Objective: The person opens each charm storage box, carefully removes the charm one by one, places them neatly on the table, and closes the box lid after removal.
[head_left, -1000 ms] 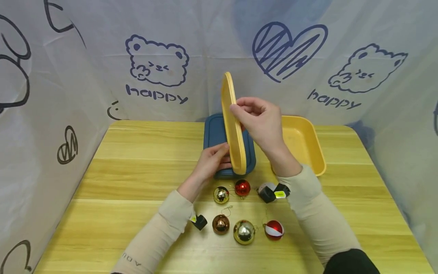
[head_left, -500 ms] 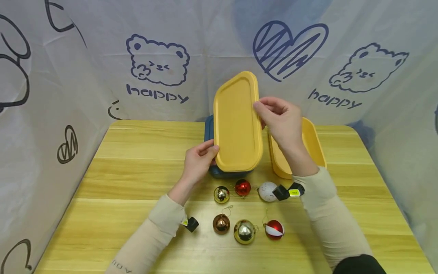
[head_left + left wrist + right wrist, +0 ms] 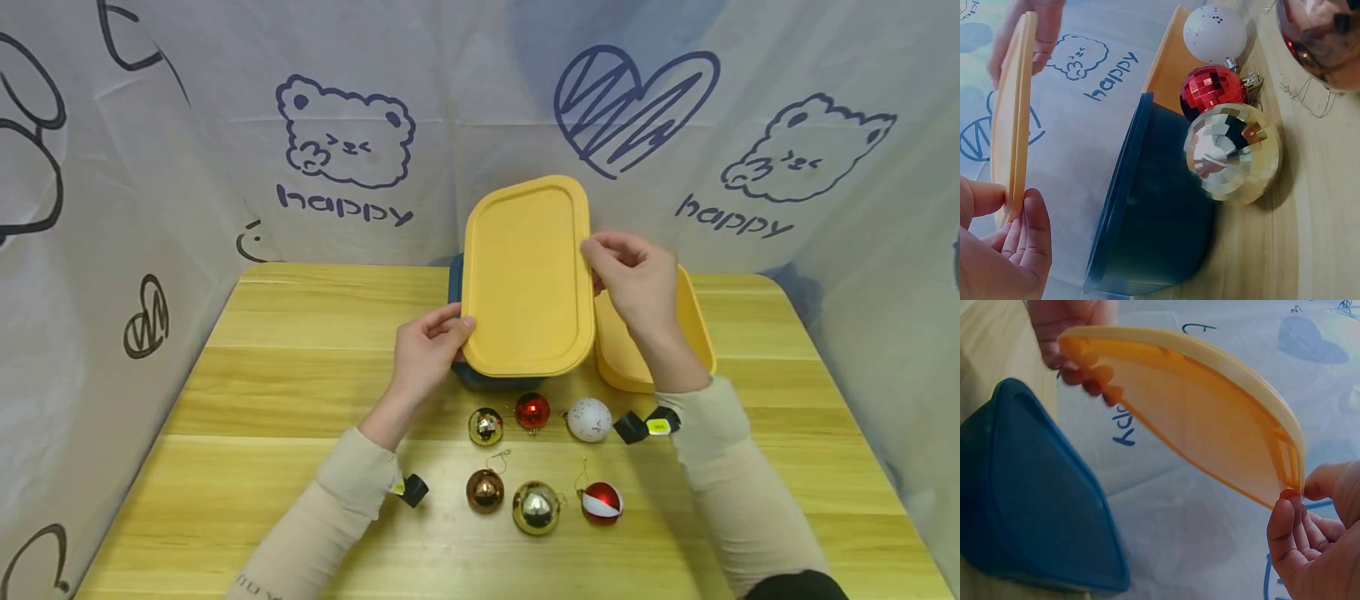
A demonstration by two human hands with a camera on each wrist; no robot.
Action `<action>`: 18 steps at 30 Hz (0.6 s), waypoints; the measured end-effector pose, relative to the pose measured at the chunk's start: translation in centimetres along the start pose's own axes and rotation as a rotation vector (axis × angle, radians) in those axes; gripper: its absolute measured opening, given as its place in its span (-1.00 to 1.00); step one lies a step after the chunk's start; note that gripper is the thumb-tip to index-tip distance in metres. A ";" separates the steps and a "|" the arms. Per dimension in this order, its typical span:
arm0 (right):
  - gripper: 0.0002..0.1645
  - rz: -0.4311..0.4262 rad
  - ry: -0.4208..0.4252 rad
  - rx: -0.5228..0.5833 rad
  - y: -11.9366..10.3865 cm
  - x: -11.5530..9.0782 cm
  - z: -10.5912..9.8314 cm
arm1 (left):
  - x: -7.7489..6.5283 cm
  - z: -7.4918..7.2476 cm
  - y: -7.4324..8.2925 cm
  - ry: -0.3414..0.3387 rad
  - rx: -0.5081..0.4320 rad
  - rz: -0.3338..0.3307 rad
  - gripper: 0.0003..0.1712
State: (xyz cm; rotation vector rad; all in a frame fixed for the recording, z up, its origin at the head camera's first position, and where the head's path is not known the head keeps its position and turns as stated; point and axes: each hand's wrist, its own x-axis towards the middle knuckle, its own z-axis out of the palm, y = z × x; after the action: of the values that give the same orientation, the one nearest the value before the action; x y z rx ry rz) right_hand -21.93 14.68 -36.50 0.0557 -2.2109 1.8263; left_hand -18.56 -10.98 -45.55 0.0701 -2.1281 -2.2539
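Observation:
Between both hands hangs a yellow lid (image 3: pixel 528 279), raised above a dark blue lidded box (image 3: pixel 1154 200). My left hand (image 3: pixel 429 346) pinches the lid's left edge near its lower corner, thumb on top. On the opposite edge, my right hand (image 3: pixel 637 275) grips it between thumb and fingers. In the right wrist view the underside of the lid (image 3: pixel 1197 419) shows, with fingers under its rim. The blue box (image 3: pixel 1041 494) has its own lid on and is mostly covered in the head view. Right of it stands an open yellow box (image 3: pixel 697 325), partly behind my right hand.
In front of the boxes lie several bauble ornaments: a faceted gold one (image 3: pixel 485 427), a red one (image 3: pixel 532 411), a speckled white one (image 3: pixel 588 419), a brown one (image 3: pixel 485 491), a large gold one (image 3: pixel 536 507) and a red-and-white one (image 3: pixel 602 503). A printed cloth (image 3: pixel 465 108) hangs behind the table.
The lid has turned from nearly edge-on to showing its broad top face, and tilted flatter. My hands have moved apart, the left going left and the right going right and slightly down.

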 end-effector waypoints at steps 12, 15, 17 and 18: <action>-0.59 0.044 0.003 -0.104 3.2 0.3 -0.8 | -0.4 -0.2 1.1 -0.024 0.024 0.088 -0.52; -0.58 0.055 0.000 -0.139 4.0 0.3 -1.1 | -0.5 0.1 1.2 -0.040 0.045 0.131 -0.51; -0.57 0.071 0.000 -0.157 4.4 0.4 -1.2 | -0.5 0.3 1.2 -0.046 0.059 0.154 -0.51; -0.57 0.075 0.003 -0.166 4.5 0.4 -1.3 | -0.5 0.5 1.1 -0.047 0.068 0.166 -0.51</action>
State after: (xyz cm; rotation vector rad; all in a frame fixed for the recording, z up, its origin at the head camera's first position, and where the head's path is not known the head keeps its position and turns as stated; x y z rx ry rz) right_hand -22.98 16.91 -40.53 -0.0634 -2.3836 1.6709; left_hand -18.12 -10.55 -44.39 -0.1540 -2.1453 -2.1116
